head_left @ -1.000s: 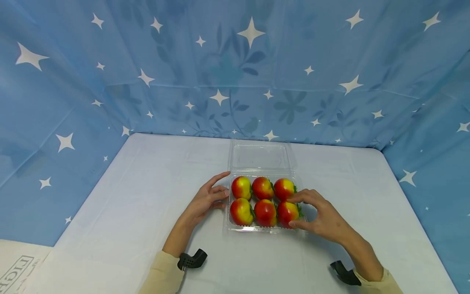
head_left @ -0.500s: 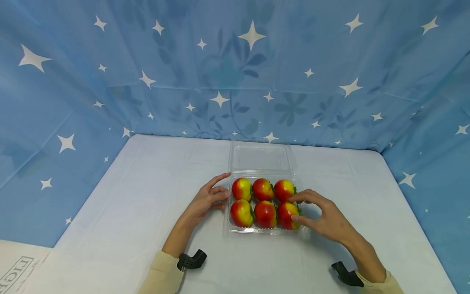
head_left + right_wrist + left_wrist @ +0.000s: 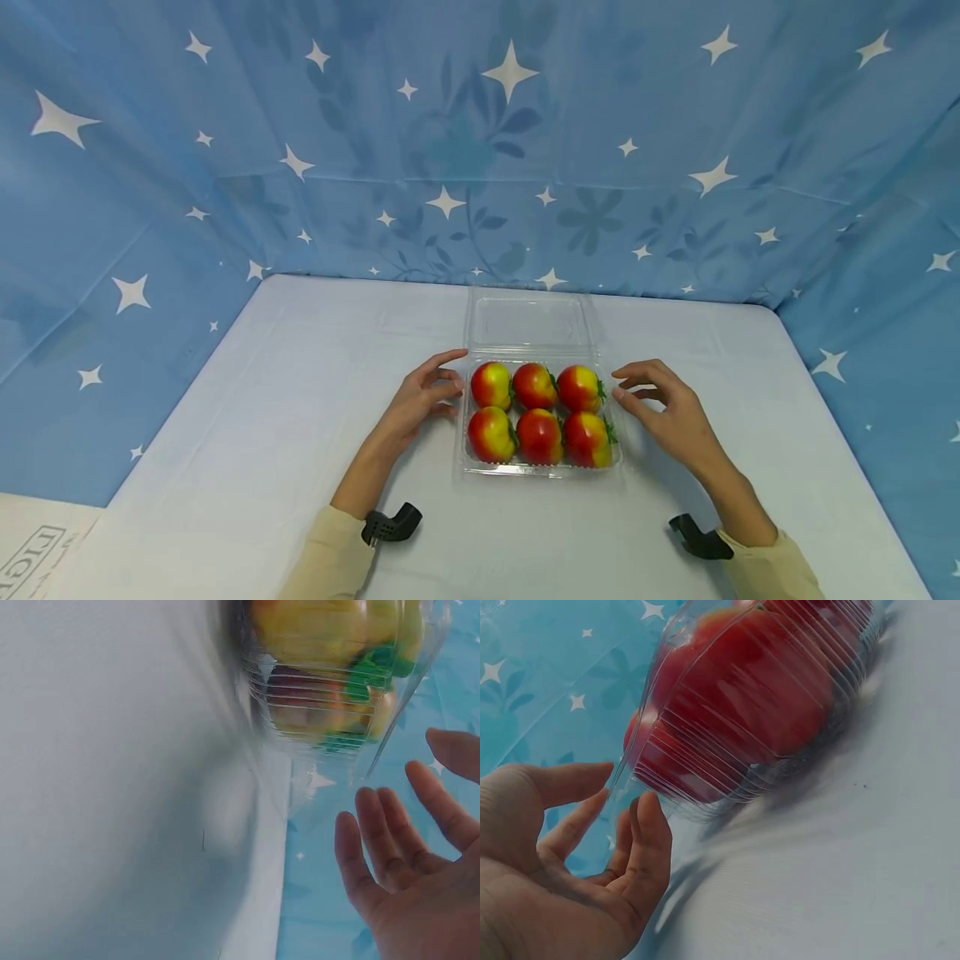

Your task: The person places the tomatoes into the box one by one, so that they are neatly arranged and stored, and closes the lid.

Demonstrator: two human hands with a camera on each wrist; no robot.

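Observation:
A clear plastic clamshell box (image 3: 517, 469) stands on the white table with its lid (image 3: 531, 323) folded back flat behind it. Inside sit round red-and-yellow fruits (image 3: 540, 437) with green leafy tops, in two rows of 3. My left hand (image 3: 414, 407) is at the box's left side, fingers loosely bent; in the left wrist view its fingertips are right at the rim and holding nothing. Off the right side, my right hand (image 3: 671, 412) has its fingers relaxed and spread. The right wrist view shows a gap between its fingertips and the box wall (image 3: 322, 727).
White cloth covers the table (image 3: 315, 358). A blue star-patterned curtain (image 3: 480, 150) closes off the back and both sides. At the lower left lies a pale printed sheet or box (image 3: 45, 546). Each wrist wears a black camera mount, such as the left mount (image 3: 393, 525).
My right hand has let go of the front right fruit and moved back and to the right, out of the box. The left hand and the fruits stay about where they were.

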